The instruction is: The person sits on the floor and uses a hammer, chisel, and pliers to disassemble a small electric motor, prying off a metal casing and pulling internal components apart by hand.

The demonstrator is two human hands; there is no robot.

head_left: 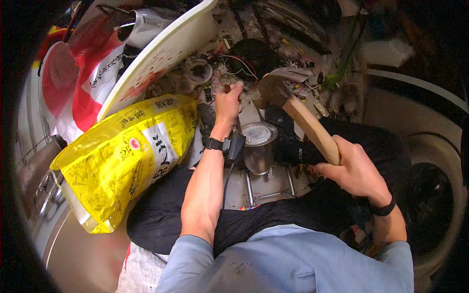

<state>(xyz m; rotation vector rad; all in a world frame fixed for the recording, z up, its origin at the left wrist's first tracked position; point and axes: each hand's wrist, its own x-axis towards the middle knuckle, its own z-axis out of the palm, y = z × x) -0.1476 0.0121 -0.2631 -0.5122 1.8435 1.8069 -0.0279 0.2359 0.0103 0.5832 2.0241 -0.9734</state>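
My right hand (355, 167) is closed around the wooden handle of a hammer (312, 128). The hammer's dark, broad head is raised at the far end, right of my left hand. My left hand (228, 105) is a fist around a thin brownish rod (239, 126); only a short length shows below the fingers, pointing down at the rim of a metal cylinder. This cylinder (259, 157) stands upright between my legs, with a pale, whitish disc-like top. Whether the rod touches it I cannot tell. A black device with a cable is strapped to my left wrist.
A yellow plastic sack (105, 166) lies to my left, against a large curved white panel (161, 58). Beyond it is a silver metal vessel (149, 27). Loose wires and scrap (239, 66) cover the floor ahead. A metal frame (271, 195) lies below the cylinder.
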